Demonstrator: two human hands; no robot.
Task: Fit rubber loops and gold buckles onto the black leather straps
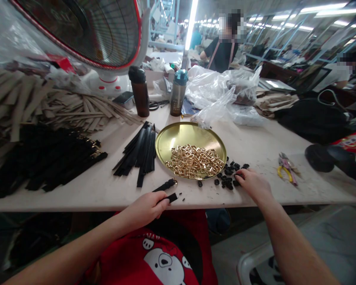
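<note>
My left hand point(154, 206) is closed around a black strap point(172, 198) near the table's front edge. A second black length with a gold buckle point(175, 181) at its tip sticks out above the fingers; whether it is the same strap I cannot tell. At the small black loops point(227, 182), my right hand point(252, 183) has its fingertips pinched together on one dark loop. A round gold tray point(190, 130) holds a heap of gold buckles point(195, 160). Left of the tray lies a fan of flat black straps point(141, 148).
Buckled black straps point(47, 162) are piled at far left, before tan strips point(77, 107). A fan point(106, 35), a brown bottle point(141, 93), a grey bottle point(178, 93) and plastic bags point(213, 95) stand behind. Pliers point(286, 168) lie at right. A person point(224, 47) is farther back.
</note>
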